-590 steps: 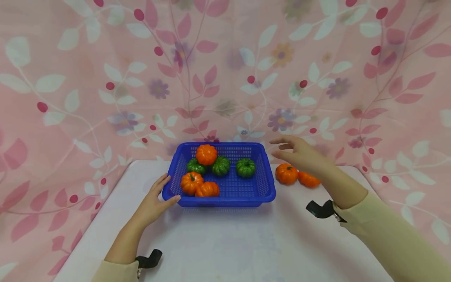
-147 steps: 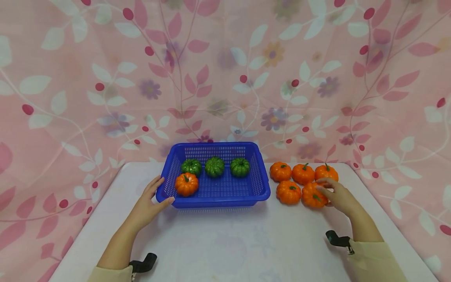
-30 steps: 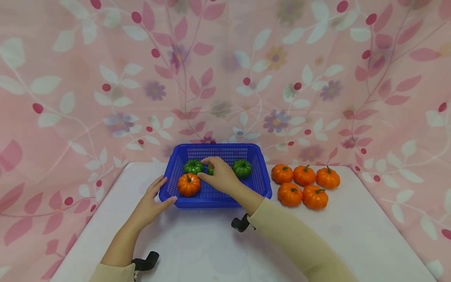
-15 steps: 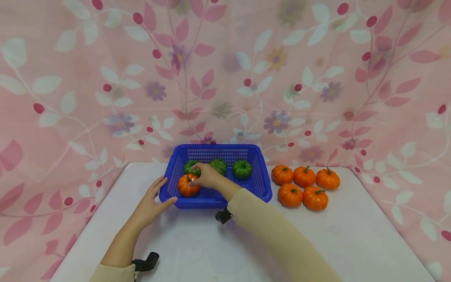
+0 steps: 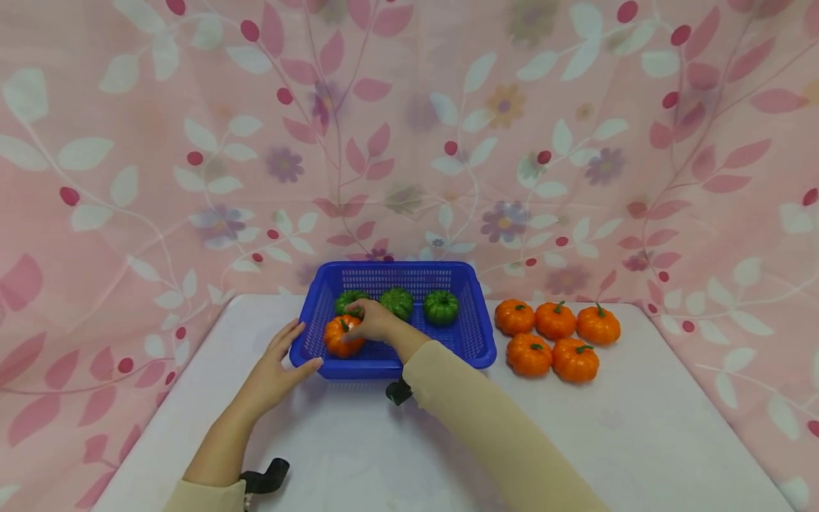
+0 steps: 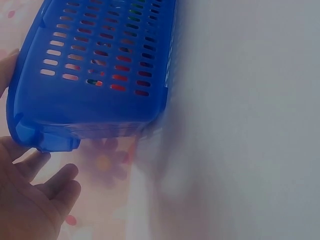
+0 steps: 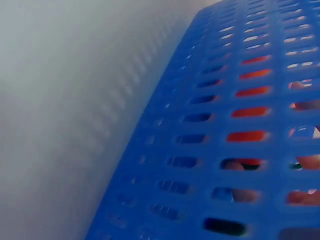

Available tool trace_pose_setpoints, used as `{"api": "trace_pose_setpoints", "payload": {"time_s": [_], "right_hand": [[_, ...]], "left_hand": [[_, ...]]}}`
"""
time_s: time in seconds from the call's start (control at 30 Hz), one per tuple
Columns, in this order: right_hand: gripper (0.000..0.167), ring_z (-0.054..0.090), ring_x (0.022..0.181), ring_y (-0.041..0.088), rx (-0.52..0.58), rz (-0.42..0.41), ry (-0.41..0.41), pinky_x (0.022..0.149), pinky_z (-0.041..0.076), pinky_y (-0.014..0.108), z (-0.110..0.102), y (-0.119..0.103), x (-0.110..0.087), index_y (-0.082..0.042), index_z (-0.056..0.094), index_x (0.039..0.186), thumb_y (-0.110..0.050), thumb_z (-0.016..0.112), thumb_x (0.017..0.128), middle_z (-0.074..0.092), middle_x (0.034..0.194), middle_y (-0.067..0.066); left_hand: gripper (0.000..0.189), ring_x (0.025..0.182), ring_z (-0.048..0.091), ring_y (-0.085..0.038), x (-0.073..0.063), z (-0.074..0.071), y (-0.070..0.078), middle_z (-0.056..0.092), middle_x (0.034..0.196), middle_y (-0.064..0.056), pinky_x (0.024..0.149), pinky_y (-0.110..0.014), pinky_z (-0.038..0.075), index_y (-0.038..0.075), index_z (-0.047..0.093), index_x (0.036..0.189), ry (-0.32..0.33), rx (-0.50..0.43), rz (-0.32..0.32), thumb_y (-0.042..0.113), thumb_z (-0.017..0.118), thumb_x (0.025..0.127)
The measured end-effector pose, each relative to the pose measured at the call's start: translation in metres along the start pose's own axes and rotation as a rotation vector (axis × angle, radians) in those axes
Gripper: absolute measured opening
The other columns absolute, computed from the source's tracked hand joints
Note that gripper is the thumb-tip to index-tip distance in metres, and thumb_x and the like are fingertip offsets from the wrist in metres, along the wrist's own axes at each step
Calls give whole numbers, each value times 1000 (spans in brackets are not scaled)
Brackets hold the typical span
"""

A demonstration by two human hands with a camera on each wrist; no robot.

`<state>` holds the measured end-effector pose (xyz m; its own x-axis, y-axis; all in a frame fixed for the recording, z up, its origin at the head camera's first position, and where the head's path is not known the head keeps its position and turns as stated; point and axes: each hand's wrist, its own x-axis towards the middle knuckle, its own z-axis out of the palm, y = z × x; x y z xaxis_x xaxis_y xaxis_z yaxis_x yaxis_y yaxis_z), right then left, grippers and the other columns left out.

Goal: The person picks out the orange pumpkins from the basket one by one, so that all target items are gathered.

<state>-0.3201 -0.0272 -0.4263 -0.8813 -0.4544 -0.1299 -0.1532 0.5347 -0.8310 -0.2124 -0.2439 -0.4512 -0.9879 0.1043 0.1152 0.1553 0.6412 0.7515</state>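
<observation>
A blue plastic basket (image 5: 409,368) stands on the table with three green pumpkins in it: one at the back left (image 5: 350,300), one in the middle (image 5: 397,302) and one on the right (image 5: 441,308). At its front left lies an orange pumpkin (image 5: 337,340). My right hand (image 5: 379,323) reaches over the front rim and holds this pumpkin's right side, thumb in front and fingers behind. In the right wrist view the basket wall hides most of that hand. My left hand (image 5: 271,370) rests its spread fingers and thumb at the basket's left corner.
Several orange pumpkins (image 5: 555,320) sit in two rows on the white table (image 5: 627,419), right of the basket. A pink floral cloth (image 5: 409,142) hangs behind the table and along its sides.
Orange pumpkins have gone from the basket to the table rows on the right. My right hand has moved from those rows left into the basket, onto the orange pumpkin. The left hand stays put.
</observation>
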Motion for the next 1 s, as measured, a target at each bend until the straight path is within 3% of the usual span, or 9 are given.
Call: {"api": "trace_pose_setpoints", "payload": {"time_s": [0.17, 0.6, 1.0], "right_hand": [[69, 60, 113, 27, 94, 31, -38, 92, 55, 35, 3, -1, 1, -8, 54, 142, -8, 85, 80, 58, 129, 15], [64, 61, 109, 28, 96, 68, -31, 76, 60, 34, 2, 3, 1, -10, 58, 137, -5, 85, 80, 60, 121, 14], [49, 63, 103, 27, 136, 82, -29, 78, 61, 38, -4, 4, -2, -11, 67, 127, -7, 84, 81, 62, 117, 13]], "left_hand": [[85, 145, 26, -47, -2, -3, 0, 17, 165, -15, 114, -63, 27, 4, 30, 157, 8, 2, 5, 41, 72, 92], [86, 145, 25, -49, 0, -2, 2, 15, 166, -15, 112, -65, 27, 6, 28, 158, -9, -6, -4, 42, 71, 93], [88, 145, 24, -49, 1, 0, 1, 14, 166, -14, 111, -65, 28, 7, 26, 159, -23, 0, -20, 47, 69, 92]]}}
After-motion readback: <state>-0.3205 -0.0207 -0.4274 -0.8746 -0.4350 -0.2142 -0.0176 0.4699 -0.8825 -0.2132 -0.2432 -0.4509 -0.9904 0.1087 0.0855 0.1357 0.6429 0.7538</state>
